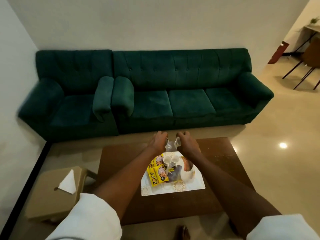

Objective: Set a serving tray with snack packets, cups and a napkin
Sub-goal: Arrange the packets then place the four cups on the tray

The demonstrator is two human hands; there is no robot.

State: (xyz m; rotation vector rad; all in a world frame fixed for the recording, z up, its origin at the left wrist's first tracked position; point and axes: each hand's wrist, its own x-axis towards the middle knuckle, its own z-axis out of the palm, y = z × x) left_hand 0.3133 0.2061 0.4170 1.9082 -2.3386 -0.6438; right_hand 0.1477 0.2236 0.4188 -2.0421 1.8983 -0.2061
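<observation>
Tray point(194, 185) sits on the brown table point(233, 170), partly set: two yellow snack packets point(154, 175) along its left side, a darker packet point(173, 175) beside them, two white cups point(170, 160) upright near the far edge. Left hand point(158, 141) and right hand point(186, 142) hover above the tray's far end, fingers of each curled around another small cup. Napkin point(68, 182) lies folded on the stool point(52, 201) at left, well apart from the tray. Judged past halfway: these cups and the napkin remain.
</observation>
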